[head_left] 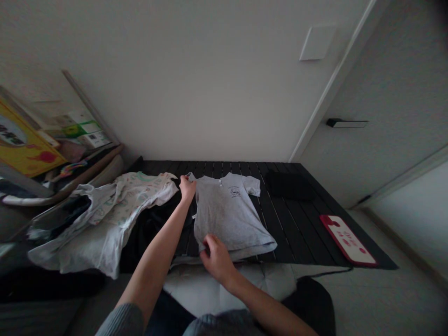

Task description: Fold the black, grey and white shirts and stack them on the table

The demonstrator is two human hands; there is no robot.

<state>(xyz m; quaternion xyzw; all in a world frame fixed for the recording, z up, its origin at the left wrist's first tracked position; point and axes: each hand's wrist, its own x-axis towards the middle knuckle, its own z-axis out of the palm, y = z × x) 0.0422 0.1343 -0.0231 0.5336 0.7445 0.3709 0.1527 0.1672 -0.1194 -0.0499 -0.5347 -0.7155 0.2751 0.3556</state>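
A grey short-sleeved T-shirt (227, 214) with a small dark print on its chest lies spread on a black slatted table (294, 228), its neck toward the wall. My left hand (188, 186) is closed on the sleeve at the shirt's upper left. At the lower left corner of the hem, my right hand (215, 254) pinches the cloth between thumb and fingers. Beside my left forearm lies a pale patterned child's garment (140, 191), heaped with other light clothes.
Folded black cloth (289, 185) rests at the back right of the table. A red-and-white board (348, 240) lies near the right edge. Dark cloth (154, 228) sits left of the shirt. A yellow box (28, 144) and shelf items stand far left; a door handle (346, 123) is at right.
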